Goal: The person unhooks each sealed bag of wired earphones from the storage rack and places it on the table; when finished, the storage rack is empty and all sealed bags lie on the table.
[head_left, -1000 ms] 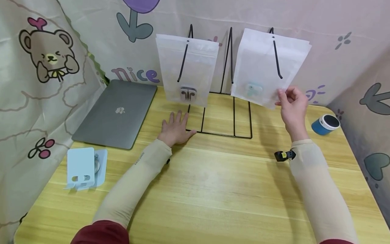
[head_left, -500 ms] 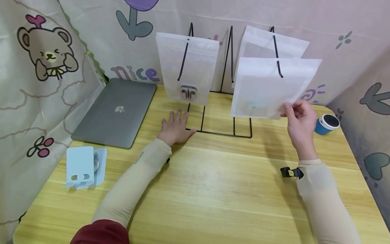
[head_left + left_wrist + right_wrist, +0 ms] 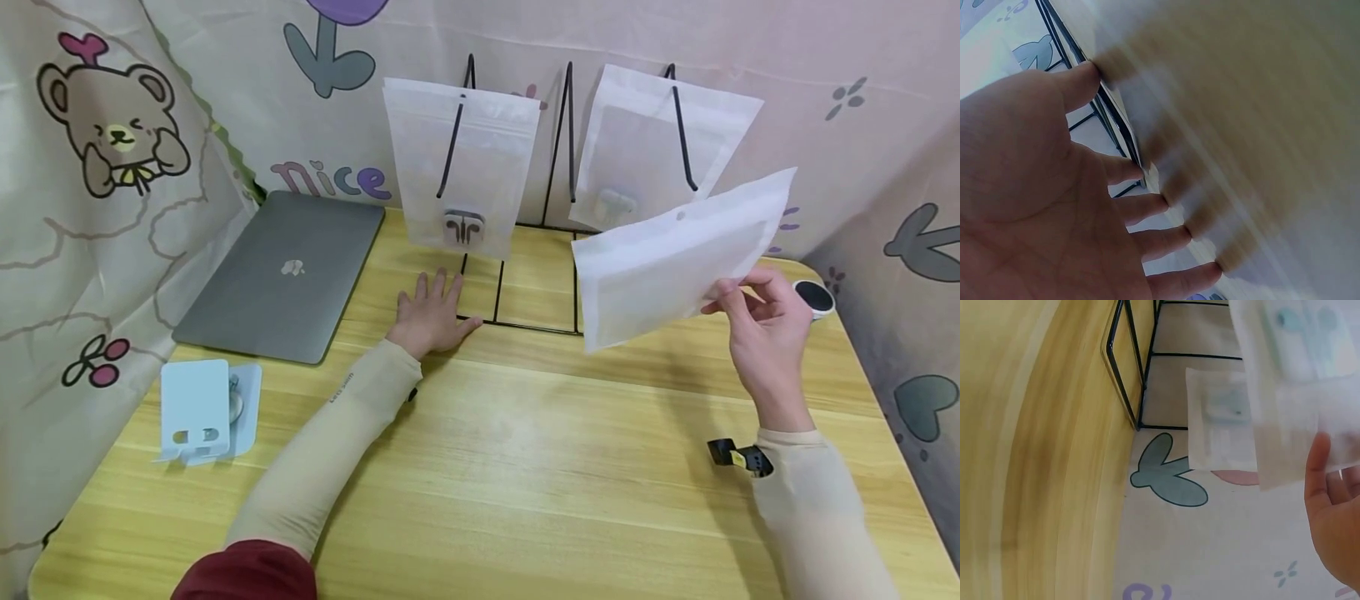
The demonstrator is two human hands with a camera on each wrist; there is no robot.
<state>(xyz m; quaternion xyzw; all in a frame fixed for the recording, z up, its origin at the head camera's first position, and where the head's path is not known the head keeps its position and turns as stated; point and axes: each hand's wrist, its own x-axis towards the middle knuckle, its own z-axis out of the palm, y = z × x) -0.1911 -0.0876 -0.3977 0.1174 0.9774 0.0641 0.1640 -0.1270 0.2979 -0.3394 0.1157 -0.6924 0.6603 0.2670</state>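
The right hand (image 3: pixel 772 333) pinches a white bag (image 3: pixel 660 271) between thumb and fingers at its lower right edge. The bag is tilted, its right end higher than its left, and it is off the rack, in the air in front of the right hook (image 3: pixel 682 142); the hole near its top edge shows. In the right wrist view, a pale item (image 3: pixel 1313 340) with teal parts shows through it.

The left hand (image 3: pixel 427 321) lies palm down on the table (image 3: pixel 487 500), fingers spread, thumb at the front bar of the black rack (image 3: pixel 536 327).

Behind the pinched bag, a rear bag (image 3: pixel 637 158) hangs on the right hook, a pale piece inside near its bottom. A left bag (image 3: pixel 476 167) hangs on the left hook (image 3: pixel 452 150), dark earphones (image 3: pixel 463 229) showing low in it. The middle hook (image 3: pixel 558 150) stands between.

A grey laptop (image 3: pixel 292 279) lies left of the rack, with a light blue stand (image 3: pixel 195 404) nearer the person. A speaker (image 3: pixel 816 300) stands beyond the right hand, partly hidden by it.
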